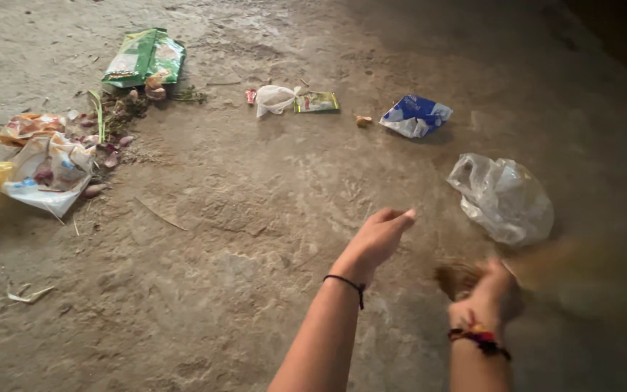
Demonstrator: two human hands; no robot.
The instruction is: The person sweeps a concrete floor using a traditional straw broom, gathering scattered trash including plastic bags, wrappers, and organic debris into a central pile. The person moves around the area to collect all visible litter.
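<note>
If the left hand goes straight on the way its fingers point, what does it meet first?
Probably nothing near: the left hand points up and right over bare floor. Further on lies the blue and white packet, roughly in line; depth is unclear.

floor (pixel 255 218): rough matt concrete | bag (pixel 502 197): clear glossy plastic | broom (pixel 459 278): dry straw

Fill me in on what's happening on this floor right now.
A person's right hand grips a brown bundle of bristles, a broom by the look of it, blurred with motion beside a crumpled clear plastic bag. The left hand is held out empty above the bare concrete floor. Litter is scattered around: a blue-and-white wrapper, a small white pouch, a green packet, and a heap of wrappers and onion peels at the left.
</note>
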